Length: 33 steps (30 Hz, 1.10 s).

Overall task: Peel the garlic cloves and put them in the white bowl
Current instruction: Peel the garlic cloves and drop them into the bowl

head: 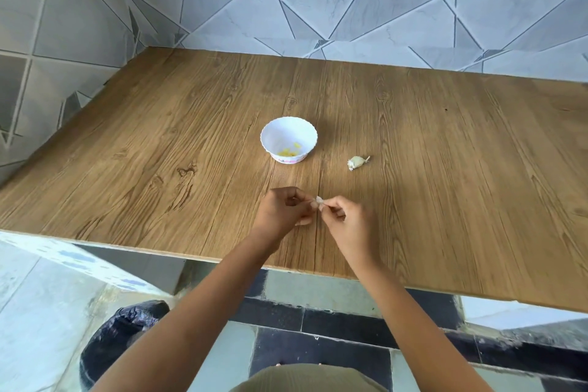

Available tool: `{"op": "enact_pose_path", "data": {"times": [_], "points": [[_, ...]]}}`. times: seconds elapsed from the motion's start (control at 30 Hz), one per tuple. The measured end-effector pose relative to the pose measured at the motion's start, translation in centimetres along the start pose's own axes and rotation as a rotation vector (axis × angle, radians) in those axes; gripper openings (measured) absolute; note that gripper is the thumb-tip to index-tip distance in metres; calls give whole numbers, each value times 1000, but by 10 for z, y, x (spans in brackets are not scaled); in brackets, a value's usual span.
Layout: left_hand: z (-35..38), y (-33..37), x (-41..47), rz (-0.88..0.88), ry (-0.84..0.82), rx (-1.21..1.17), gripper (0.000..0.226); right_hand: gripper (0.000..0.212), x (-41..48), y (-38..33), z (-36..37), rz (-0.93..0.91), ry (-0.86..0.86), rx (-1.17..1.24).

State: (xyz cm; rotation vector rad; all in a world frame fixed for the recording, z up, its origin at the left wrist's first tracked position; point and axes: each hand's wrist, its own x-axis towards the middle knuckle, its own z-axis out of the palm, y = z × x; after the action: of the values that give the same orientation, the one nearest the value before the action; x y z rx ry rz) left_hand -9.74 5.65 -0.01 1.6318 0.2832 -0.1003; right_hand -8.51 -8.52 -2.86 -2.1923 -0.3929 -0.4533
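Both hands meet just nearer the person than the bowl [270, 137]: left hand [283, 210] and right hand [346, 219] pinch one small clove [319, 200] between curled fingers [334, 200]. Yellowish peeled cloves [288, 152] lie inside the bowl. Right of the bowl, a garlic piece [358, 162] rests on the desk [159, 153].

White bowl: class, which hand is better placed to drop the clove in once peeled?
Probably the left hand: the white bowl lies straight beyond it; the right hand, also pinching the garlic clove, is offset rightward.
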Motion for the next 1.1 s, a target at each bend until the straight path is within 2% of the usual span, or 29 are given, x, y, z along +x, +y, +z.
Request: {"op": "enact_pose_path", "data": {"times": [0.13, 0.27, 0.33, 0.4, 0.53, 0.63, 0.77, 0.83, 0.93, 1.0, 1.1], "points": [[-1, 1, -2, -87, -5, -159, 5, 4, -2, 4, 2, -18, -2, 91], [-4, 2, 0, -91, 17, -193, 6, 5, -2, 9, -1, -29, -249, 167], [-8, 2, 1, -88, 16, -200, 7, 21, -1, 11, -4, -2, -289, 117], [-11, 2, 1, -65, 11, -162, 8, 35, 3, 14, -6, 62, -243, 88], [-11, 5, 2, 32, 17, 12, 12, 9, 16, 9, -4, 194, -265, 140], [-12, 6, 4, 77, 32, 129, 9, 24, 20, 4, -6, 233, -262, 144], [-14, 7, 8, 127, 54, 285, 12, 12, 21, -1, -10, 273, -340, 269], [-14, 10, 9, 152, 22, 342, 14, 8, 21, -5, -12, 347, -336, 427], [-15, 16, 8, 121, -39, 285, 8, 10, 19, -12, -14, 480, -277, 707], [-15, 17, 7, 74, -63, 216, 5, 11, 18, -12, -11, 480, -236, 734], [-11, 13, 6, 105, -43, 238, 10, 11, 15, -10, -6, 449, -185, 679]]}}
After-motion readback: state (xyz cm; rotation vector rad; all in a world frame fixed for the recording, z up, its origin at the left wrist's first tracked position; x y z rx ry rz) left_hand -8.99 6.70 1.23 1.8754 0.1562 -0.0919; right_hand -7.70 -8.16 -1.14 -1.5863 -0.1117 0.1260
